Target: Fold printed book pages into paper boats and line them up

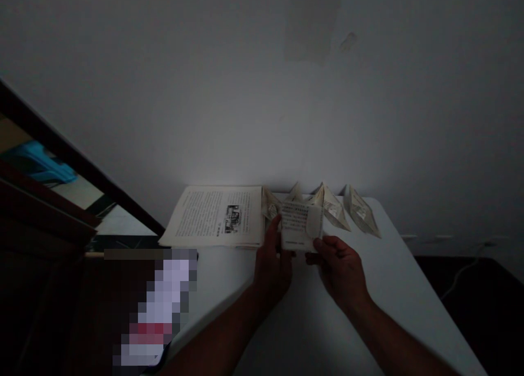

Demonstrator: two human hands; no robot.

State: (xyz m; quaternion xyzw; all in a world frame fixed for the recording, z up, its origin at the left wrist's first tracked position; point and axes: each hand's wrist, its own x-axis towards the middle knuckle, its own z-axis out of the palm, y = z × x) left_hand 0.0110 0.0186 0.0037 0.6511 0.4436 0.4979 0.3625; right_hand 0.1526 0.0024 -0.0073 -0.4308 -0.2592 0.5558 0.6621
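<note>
Between my two hands is a folded sheet of printed paper (pixel 298 227), roughly square, lifted above the white table. My left hand (pixel 273 258) pinches its left edge, thumb on the near face and the other fingers behind. The lower right corner is gripped by my right hand (pixel 341 264) between thumb and fingers. Just beyond the sheet stand several paper boats folded from printed pages; one boat (pixel 336 208) is partly covered by the sheet, and another boat (pixel 362 212) sits farther right. A third boat (pixel 270 201) shows beside the book.
An open printed book (pixel 216 215) lies at the table's back left, against the wall. A phone with a blurred screen (pixel 158 305) is at the left edge of the table (pixel 311 332). A dark wooden frame (pixel 82 157) rises at left; a cable (pixel 462 272) runs at right.
</note>
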